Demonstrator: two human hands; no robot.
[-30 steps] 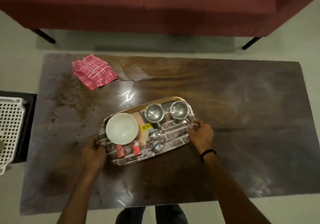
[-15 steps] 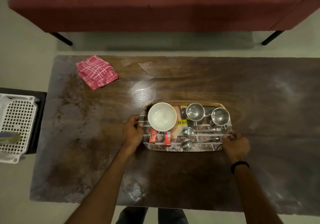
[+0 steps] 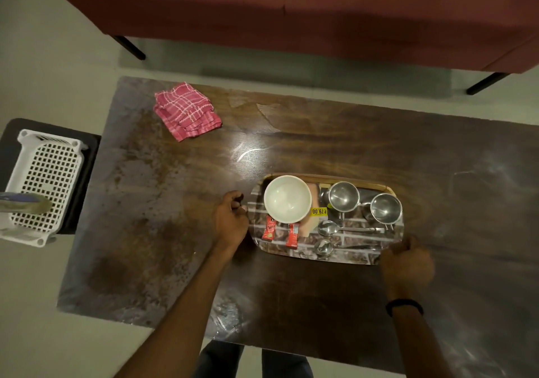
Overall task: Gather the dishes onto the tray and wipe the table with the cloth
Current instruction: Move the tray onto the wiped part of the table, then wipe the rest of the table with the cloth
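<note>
A brick-patterned tray (image 3: 344, 177) lies flat on the dark wooden table (image 3: 320, 132), right of centre. It carries a white bowl (image 3: 287, 199), two steel cups (image 3: 343, 196) (image 3: 385, 207), two spoons (image 3: 328, 228) (image 3: 323, 246) and two red sachets (image 3: 269, 228). My left hand (image 3: 232, 220) is curled against the tray's left edge. At the near right corner my right hand (image 3: 407, 264) holds the rim, slightly blurred. A folded pink checked cloth (image 3: 186, 110) rests at the far left of the table, well away from both hands.
Stains and smears mark the left half of the table. A white plastic basket (image 3: 43, 185) sits on a black stand (image 3: 90, 158) off the table's left end. A red sofa (image 3: 291, 13) runs along the far side.
The tray has moved rightward across the table, away from the cloth, with both hands on its ends. It was tilted a second ago and now lies level.
</note>
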